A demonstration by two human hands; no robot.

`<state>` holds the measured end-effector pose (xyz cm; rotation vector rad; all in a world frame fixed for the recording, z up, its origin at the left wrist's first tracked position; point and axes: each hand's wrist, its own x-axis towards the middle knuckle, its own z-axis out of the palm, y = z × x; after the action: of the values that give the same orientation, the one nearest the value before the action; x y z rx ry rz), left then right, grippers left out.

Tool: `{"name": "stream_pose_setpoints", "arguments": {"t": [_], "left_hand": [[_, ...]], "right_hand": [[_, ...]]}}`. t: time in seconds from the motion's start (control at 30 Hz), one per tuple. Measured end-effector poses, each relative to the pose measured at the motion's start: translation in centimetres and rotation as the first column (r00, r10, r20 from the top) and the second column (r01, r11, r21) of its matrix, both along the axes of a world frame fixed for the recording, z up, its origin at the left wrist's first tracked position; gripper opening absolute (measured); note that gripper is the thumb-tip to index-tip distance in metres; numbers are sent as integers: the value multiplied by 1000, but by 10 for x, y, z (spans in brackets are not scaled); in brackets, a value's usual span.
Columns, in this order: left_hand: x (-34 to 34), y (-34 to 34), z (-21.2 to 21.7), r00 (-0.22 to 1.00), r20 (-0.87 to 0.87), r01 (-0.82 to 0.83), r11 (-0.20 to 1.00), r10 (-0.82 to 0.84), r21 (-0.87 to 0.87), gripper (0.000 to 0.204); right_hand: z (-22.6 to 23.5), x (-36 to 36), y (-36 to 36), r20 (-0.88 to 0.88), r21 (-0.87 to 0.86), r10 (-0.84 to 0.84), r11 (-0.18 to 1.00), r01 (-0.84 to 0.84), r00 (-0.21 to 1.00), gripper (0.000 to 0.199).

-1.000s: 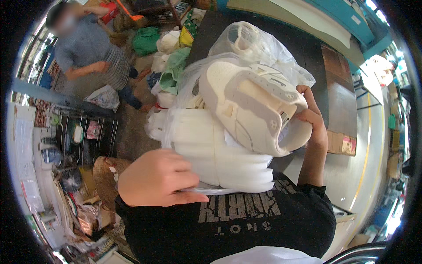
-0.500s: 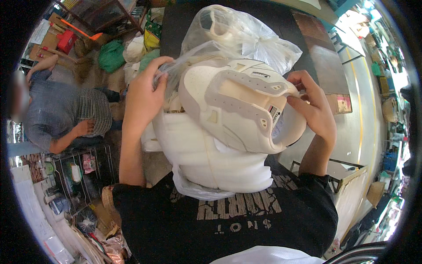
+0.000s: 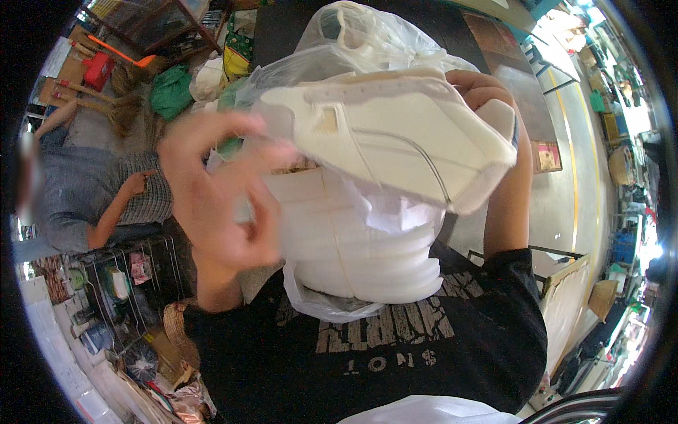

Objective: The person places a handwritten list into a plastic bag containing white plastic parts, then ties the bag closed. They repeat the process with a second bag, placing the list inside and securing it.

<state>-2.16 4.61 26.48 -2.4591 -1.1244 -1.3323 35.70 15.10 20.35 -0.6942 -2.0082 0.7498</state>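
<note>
White foam shoe upper (image 3: 395,141) sits centre frame, out of the clear plastic bag (image 3: 353,42), with a stack of others (image 3: 353,240) left in it. Right hand (image 3: 487,92) grips its far edge; left hand (image 3: 219,191), blurry, is spread wide beside it, holding nothing.

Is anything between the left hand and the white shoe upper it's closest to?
Yes. The clear plastic bag wraps around the white shoe upper, so film lies between it and the blurred left hand. The right hand grips its far side.

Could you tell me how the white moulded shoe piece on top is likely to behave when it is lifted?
The white moulded shoe piece probably keeps its shape: its edges look thick and firm. It seems light, since the right hand grips only one end. The clear plastic bag around it looks floppy and perhaps slippery.
</note>
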Motion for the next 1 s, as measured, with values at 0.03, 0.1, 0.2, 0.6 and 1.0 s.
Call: {"name": "stream_pose_setpoints", "arguments": {"t": [0.03,0.1,0.2,0.6,1.0], "left_hand": [[5,-3,-2,992,4,126,992,-126,29,36],[14,-10,-9,974,-105,202,979,-203,-20,34],[19,-9,-22,944,-220,245,969,-245,-26,38],[18,-18,-35,991,-107,17,857,-84,-515,47],[-60,-37,-47,174,936,773,631,-308,64,26]], "right_hand": [[-3,2,0,-12,-97,-41,995,40,999,19],[-4,4,-3,29,-100,-96,990,98,995,16],[0,0,-12,-15,-173,-123,978,119,992,17],[-3,34,-7,-62,-77,-48,996,43,997,5],[45,-4,-46,59,-575,-334,759,305,941,50]]}}
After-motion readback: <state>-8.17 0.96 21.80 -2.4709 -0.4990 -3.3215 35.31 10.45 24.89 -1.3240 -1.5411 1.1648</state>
